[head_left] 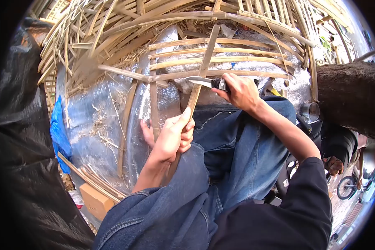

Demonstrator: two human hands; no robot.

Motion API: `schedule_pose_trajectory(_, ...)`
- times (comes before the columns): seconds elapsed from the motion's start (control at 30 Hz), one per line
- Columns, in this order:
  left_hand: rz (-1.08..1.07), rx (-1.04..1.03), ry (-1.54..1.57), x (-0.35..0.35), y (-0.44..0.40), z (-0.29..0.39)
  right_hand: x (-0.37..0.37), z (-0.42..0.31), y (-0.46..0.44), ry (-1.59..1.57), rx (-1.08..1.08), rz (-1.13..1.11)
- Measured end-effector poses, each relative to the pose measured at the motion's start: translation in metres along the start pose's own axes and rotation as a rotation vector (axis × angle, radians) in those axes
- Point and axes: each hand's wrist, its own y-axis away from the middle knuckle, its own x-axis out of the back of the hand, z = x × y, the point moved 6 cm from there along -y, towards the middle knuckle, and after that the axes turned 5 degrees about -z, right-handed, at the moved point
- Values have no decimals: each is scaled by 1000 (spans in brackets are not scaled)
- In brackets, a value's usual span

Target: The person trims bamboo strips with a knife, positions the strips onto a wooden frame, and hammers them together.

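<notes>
A long flat bamboo strip (pixel 205 62) slants upward from my lap, over a frame of cross slats. My left hand (pixel 175 135) is wrapped round its lower part, just above my knee. In my right hand (pixel 240 92) is the dark handle of a knife (pixel 200 80), held to the right of the strip. The knife's silvery blade points left and lies across the strip, above my left hand. Behind the blade, several pale slats (pixel 221 60) run side to side. My right fingers are closed round the handle.
Silver foil sheeting (pixel 96 125) covers the ground at left. Bamboo lattice (pixel 162 18) arches across the top. A hammer (pixel 274 88) and a glass (pixel 310 111) are right of my knee. A thick log (pixel 348 89), a cardboard box (pixel 95 201) and a person (pixel 341 143) stand around the edges.
</notes>
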Motion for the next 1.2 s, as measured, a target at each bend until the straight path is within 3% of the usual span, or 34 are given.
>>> schedule_pose_trajectory(0.4, 180, -73, -159, 9, -11, 0, -9, 5, -3, 54, -56, -77)
schedule_pose_trajectory(0.47, 189, -18, -168, 13, -10, -7, -2, 19, -11, 87, -175, -100)
schedule_pose_trajectory(0.5, 178, -17, -176, 11, -9, -6, 3, 26, -14, 94, -240, -219)
schedule_pose_trajectory(0.57, 202, -46, -135, 14, -4, -1, 16, 33, -12, -148, -287, -81)
schedule_pose_trajectory(0.77, 143, -64, -164, 9, 1, 1, 10, -8, 1, -284, -236, -328)
schedule_pose_trajectory(0.9, 116, -49, -147, 10, 3, -3, 0, -9, 0, -162, -184, -169)
schedule_pose_trajectory(1.1, 135, -78, -114, 14, 3, -2, -5, -20, -5, -180, -199, -212)
schedule_pose_trajectory(1.17, 159, -73, -127, 13, 5, -2, -4, -31, 0, -161, -97, -293)
schedule_pose_trajectory(1.2, 140, -53, -121, 10, 7, -2, -7, -22, 0, -144, -161, -260)
